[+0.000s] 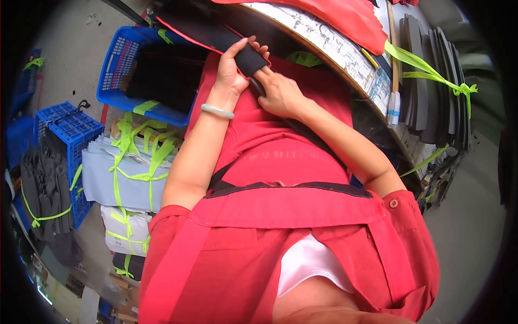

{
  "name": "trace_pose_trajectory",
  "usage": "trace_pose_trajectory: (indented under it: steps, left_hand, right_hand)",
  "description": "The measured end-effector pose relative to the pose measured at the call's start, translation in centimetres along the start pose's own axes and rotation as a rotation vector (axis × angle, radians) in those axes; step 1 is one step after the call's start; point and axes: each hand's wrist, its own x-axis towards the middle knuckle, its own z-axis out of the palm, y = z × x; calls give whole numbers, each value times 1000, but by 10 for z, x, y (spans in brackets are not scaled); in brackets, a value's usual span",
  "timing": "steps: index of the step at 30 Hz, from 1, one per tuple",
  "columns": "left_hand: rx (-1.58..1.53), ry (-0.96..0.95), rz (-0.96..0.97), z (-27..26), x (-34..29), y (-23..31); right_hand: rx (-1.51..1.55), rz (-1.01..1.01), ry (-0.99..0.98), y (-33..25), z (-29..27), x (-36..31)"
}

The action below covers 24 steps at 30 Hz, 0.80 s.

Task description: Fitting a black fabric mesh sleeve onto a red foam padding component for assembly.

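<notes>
A long black fabric piece with red edging runs from the upper left down to my hands. My left hand is wrapped round it near its lower end, thumb on one side and fingertips on the other. At that folded end, my right hand is closed, its fingertips pressed at the opening and partly hidden by the cloth. A narrow dark strip shows beneath the right fingers; whether it belongs to the same piece I cannot tell. Both hands are above my red-clothed lap.
A blue crate with dark pieces stands at the left. Below it are grey sheets tied with yellow-green strips. On the right, a worktable bears red fabric and a yellow pen-like tool. Grey sheet bundles stand beyond.
</notes>
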Motion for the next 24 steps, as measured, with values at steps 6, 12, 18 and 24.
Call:
trace_pose_trajectory:
  steps: [6, 12, 18, 24]
  left_hand:
    - [-122, -14, -15, -7, 14, 3]
    - [-108, -138, 26, -9, 13, 2]
    - [-131, 10, -43, 1, 1, 0]
    - [-112, -54, -17, -11, 14, 0]
  right_hand:
    - [-81, -56, -13, 11, 10, 47]
    - [14, -10, 74, 1, 4, 4]
    - [44, -26, 66, 1, 4, 13]
    - [-100, 14, -12, -3, 4, 46]
